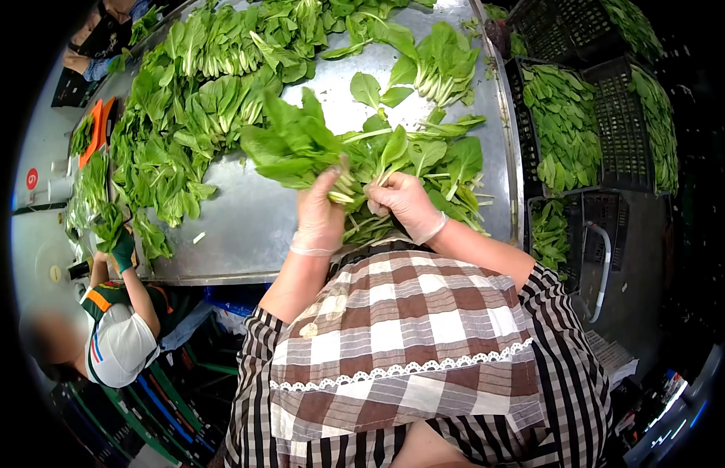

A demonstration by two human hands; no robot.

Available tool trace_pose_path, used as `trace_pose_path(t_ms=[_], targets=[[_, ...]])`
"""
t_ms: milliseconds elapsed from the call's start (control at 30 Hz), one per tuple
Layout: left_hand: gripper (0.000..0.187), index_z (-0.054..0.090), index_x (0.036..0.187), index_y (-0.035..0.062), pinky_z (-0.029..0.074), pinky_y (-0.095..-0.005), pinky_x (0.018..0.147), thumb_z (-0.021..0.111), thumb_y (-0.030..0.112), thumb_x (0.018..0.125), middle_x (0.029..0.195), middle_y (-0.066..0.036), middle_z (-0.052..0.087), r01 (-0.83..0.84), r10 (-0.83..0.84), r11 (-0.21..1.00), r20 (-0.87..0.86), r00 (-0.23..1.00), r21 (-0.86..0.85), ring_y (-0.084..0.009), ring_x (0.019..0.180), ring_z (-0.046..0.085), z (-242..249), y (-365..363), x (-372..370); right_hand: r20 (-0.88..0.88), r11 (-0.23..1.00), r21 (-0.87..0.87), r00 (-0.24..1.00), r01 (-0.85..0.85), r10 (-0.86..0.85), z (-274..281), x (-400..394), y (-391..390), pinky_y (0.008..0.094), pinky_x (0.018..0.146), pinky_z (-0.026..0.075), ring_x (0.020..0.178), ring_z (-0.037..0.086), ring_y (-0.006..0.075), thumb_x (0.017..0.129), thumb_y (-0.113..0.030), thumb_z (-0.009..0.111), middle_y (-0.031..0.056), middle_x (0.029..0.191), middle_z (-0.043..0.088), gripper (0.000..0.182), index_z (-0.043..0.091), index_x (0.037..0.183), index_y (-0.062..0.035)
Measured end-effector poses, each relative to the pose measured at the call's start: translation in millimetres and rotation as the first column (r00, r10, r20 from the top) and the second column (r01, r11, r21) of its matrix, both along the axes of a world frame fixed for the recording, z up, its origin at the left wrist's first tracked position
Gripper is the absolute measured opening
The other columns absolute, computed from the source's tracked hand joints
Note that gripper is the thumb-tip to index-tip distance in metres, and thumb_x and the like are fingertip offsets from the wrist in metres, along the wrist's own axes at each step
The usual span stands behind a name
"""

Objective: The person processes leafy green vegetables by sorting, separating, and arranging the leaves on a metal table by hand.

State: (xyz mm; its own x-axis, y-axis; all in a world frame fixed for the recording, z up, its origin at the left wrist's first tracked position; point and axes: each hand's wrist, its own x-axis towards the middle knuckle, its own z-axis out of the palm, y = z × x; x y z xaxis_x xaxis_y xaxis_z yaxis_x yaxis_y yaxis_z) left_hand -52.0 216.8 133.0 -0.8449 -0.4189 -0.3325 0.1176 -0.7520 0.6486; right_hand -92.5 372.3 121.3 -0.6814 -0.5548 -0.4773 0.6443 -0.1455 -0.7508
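My left hand (pixel 322 204), in a clear glove, is closed around a bunch of leafy greens (pixel 288 144), leaves pointing up and left and pale stems beside the thumb. Just right of it, my right hand (pixel 405 204), also gloved, pinches the stem end of a single green leafy stalk (pixel 394 148). Loose greens (pixel 456 160) lie beyond and beside my right hand on the metal table (pixel 245 226). A small bunch with white stems (pixel 444 66) rests farther back on the right.
Heaped greens (pixel 171 117) cover the table's left and back. Black crates of greens (pixel 565 129) stand along the right edge. At the left, a person (pixel 120 343) with a green glove handles greens; another person's hands (pixel 81 62) show at upper left.
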Motion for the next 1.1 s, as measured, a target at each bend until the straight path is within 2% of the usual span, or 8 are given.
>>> trace_pose_path(t_ms=[100, 200, 433, 600, 667, 833, 933, 1100], targets=[[0.040, 0.054, 0.117, -0.0025, 0.052, -0.0418, 0.095, 0.073, 0.004, 0.082, 0.111, -0.012, 0.063, 0.038, -0.041, 0.999, 0.156, 0.987, 0.019, -0.0241, 0.102, 0.062, -24, -45, 13, -0.074, 0.802, 0.448, 0.878, -0.394, 0.473, 12, -16, 11, 0.0258, 0.061, 0.049, 0.063, 0.063, 0.0142, 0.085, -0.018, 0.074, 0.0107, 0.070, 0.068, 0.019, 0.069, 0.082, 0.0004], [0.041, 0.053, 0.118, -0.0026, 0.056, -0.0409, 0.085, 0.073, 0.006, 0.083, 0.106, -0.012, 0.065, 0.109, -0.058, 0.985, 0.337, 0.940, -0.136, -0.0249, 0.093, 0.066, -46, -105, 49, -0.321, 0.475, 0.818, 0.426, -0.326, 0.846, 17, -45, 29, 0.0329, 0.073, 0.054, 0.067, 0.068, 0.0215, 0.079, -0.033, 0.076, 0.0083, 0.077, 0.073, 0.026, 0.075, 0.082, -0.0071], [0.044, 0.058, 0.113, -0.0005, 0.050, -0.0292, 0.062, 0.069, -0.005, 0.071, 0.097, -0.007, 0.064, 0.257, 0.178, 0.827, 0.668, 0.723, -0.499, -0.0170, 0.076, 0.062, -109, -214, 157, -0.544, 0.707, 0.668, 0.800, 0.232, 0.252, -25, -140, 86, 0.0285, 0.064, 0.051, 0.069, 0.064, 0.0142, 0.084, -0.018, 0.070, 0.0108, 0.078, 0.071, 0.019, 0.071, 0.086, 0.0004], [0.049, 0.058, 0.120, -0.0010, 0.051, -0.0320, 0.080, 0.073, 0.000, 0.073, 0.105, -0.007, 0.067, 0.073, 0.380, 0.596, 0.361, 0.852, -0.800, -0.0198, 0.089, 0.064, -127, -218, 172, -0.457, 0.369, 0.865, 0.838, 0.341, 0.298, -82, -191, 107, 0.0372, 0.072, 0.054, 0.078, 0.070, 0.0289, 0.078, -0.038, 0.077, 0.0195, 0.086, 0.072, 0.041, 0.072, 0.090, 0.0006], [0.048, 0.063, 0.116, -0.0010, 0.051, -0.0339, 0.086, 0.079, 0.004, 0.071, 0.109, -0.009, 0.069, 0.314, 0.370, 0.447, 0.493, 0.787, -0.838, -0.0178, 0.095, 0.065, -110, -220, 165, -0.490, 0.304, 0.866, 0.797, 0.398, 0.352, -59, -183, 96, 0.0421, 0.079, 0.053, 0.088, 0.069, 0.0359, 0.074, -0.043, 0.078, 0.0226, 0.092, 0.071, 0.048, 0.073, 0.093, 0.0003], [0.081, 0.044, 0.135, -0.0051, 0.048, -0.0369, 0.096, 0.086, 0.002, 0.066, 0.129, -0.016, 0.055, 0.253, 0.449, 0.403, 0.431, 0.782, -0.879, -0.0254, 0.110, 0.058, -118, -240, 177, -0.565, 0.319, 0.814, 0.790, 0.485, 0.239, -58, -184, 79, 0.0377, 0.071, 0.053, 0.077, 0.070, 0.0291, 0.073, -0.035, 0.081, 0.0191, 0.085, 0.072, 0.043, 0.071, 0.088, 0.0040], [0.095, 0.039, 0.140, -0.0053, 0.034, -0.0427, 0.111, 0.092, 0.017, 0.064, 0.143, -0.022, 0.042, 0.417, 0.805, -0.029, 0.226, 0.548, -0.909, -0.0309, 0.130, 0.043, -92, -236, 169, -0.524, 0.442, 0.776, 0.850, 0.450, 0.053, -73, -188, 82, 0.0342, 0.066, 0.052, 0.071, 0.068, 0.0243, 0.073, -0.027, 0.082, 0.0156, 0.080, 0.071, 0.033, 0.070, 0.083, 0.0028], [0.071, 0.040, 0.143, 0.0021, 0.032, -0.0425, 0.115, 0.077, 0.014, 0.084, 0.143, -0.018, 0.043, 0.084, 0.629, -0.193, -0.058, 0.775, -0.978, -0.0294, 0.132, 0.042, -14, -169, 115, -0.309, 0.735, 0.524, 0.900, 0.431, -0.308, -22, -152, 85, 0.0248, 0.059, 0.046, 0.065, 0.059, 0.0122, 0.078, -0.009, 0.076, 0.0052, 0.073, 0.065, 0.012, 0.066, 0.079, -0.0023]])
